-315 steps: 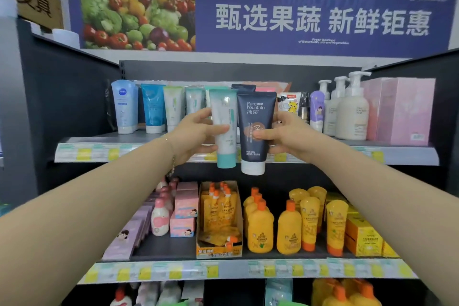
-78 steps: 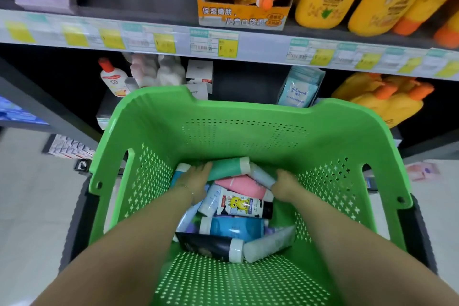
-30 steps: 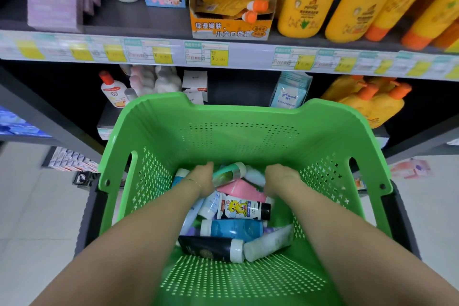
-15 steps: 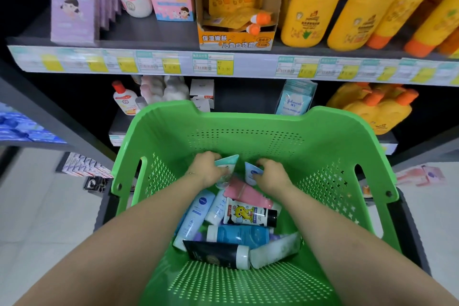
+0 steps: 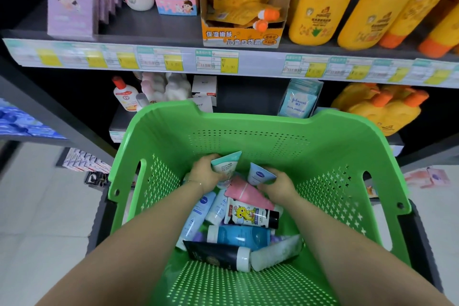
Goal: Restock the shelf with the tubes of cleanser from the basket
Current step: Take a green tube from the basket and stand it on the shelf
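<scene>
A green perforated basket stands in front of the shelves, holding several cleanser tubes. My left hand grips a teal-and-white tube, tipped up above the pile. My right hand holds a pale blue tube, also raised on end. Below them lie a pink tube, a white tube with a yellow dragon, a blue tube, a black tube and a white tube.
A shelf edge with price labels runs above the basket. On it stand yellow bottles, an orange display box and purple boxes. The lower shelf holds a small red-capped bottle and a Johnson's packet. White floor tiles lie on both sides.
Both hands have closed on a tube each and lifted them upright from the pile. My view has tilted up a little toward the shelves.
</scene>
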`<move>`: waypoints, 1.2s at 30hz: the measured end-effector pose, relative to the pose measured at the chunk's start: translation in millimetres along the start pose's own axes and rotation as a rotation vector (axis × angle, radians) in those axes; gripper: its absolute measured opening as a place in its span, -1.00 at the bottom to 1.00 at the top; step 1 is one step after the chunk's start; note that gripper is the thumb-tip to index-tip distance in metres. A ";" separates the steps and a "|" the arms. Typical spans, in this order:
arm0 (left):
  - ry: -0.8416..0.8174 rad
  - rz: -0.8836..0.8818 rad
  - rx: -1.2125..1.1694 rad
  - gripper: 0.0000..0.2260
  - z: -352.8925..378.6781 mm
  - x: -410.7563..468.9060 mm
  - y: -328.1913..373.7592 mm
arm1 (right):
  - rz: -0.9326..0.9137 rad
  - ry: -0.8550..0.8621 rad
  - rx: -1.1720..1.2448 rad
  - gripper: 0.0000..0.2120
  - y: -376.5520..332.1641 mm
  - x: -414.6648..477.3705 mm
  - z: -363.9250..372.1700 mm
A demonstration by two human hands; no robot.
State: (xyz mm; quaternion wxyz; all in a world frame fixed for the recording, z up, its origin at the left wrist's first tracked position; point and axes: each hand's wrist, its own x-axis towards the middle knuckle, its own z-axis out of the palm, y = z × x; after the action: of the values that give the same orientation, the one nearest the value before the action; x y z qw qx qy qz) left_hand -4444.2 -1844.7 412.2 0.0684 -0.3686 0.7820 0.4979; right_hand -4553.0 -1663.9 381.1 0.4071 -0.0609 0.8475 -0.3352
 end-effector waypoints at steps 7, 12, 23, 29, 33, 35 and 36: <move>0.010 0.016 0.082 -0.56 1.0 -1.2 -2.1 | -0.130 0.052 -0.294 -0.61 -8.0 -0.4 -0.6; -0.093 0.010 0.205 -0.56 -10.1 -0.8 12.2 | -0.147 -0.018 -0.433 -0.90 -24.1 -0.6 -15.2; -0.221 0.085 0.203 -0.43 -42.8 -22.7 57.1 | -0.317 -0.116 -0.518 -0.72 -79.6 -41.1 -57.5; -0.195 0.154 0.018 -0.59 -56.0 -47.2 78.5 | -0.436 -0.099 -0.247 -0.55 -94.8 -80.7 -79.4; -0.151 0.241 -0.103 -0.65 -68.6 -70.9 99.4 | -0.526 -0.057 -0.068 -0.54 -103.8 -111.2 -97.9; -0.104 0.292 -0.131 -0.67 -74.1 -80.7 108.2 | -0.555 -0.026 -0.031 -0.56 -109.4 -126.2 -107.8; -0.083 0.320 -0.144 -0.68 -76.9 -85.5 112.9 | -0.566 -0.004 -0.015 -0.56 -111.4 -131.2 -112.3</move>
State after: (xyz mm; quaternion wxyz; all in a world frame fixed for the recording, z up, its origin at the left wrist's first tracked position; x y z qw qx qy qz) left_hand -4435.5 -1838.8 573.0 -0.0061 -0.2227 0.7897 0.5717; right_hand -4567.2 -1641.9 585.0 0.2985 -0.2988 0.7984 -0.4292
